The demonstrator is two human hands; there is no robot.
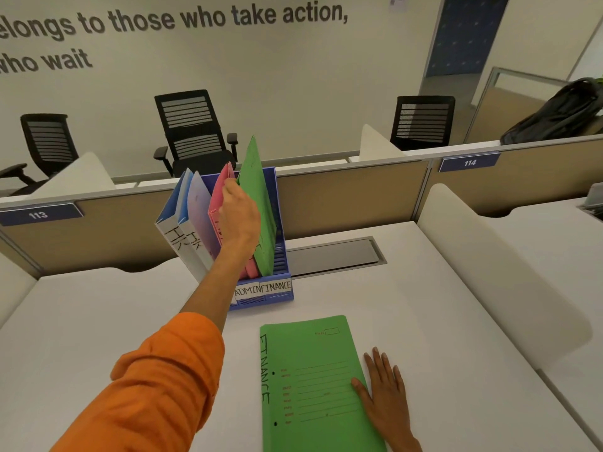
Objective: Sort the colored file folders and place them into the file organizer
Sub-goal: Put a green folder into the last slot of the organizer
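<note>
head view: the left hand (239, 213) has its fingers pinched on an upright green folder (257, 197), standing it in the finance slot of the blue file organizer (280, 290) beside the pink folders (219, 203). the right hand (386, 386), fingers straight, rests flat on a second green folder (310, 380) on the counter (440, 321), likely keeping it ready.

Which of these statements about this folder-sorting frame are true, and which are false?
1. The left hand holds the upright green folder in the blue file organizer. True.
2. The flat green folder on the desk is marked ADMIN. False: it is marked FINANCE.
3. The right hand lies flat at that folder's right edge. True.
4. The HR folders have pink covers. False: their covers are blue.
</note>
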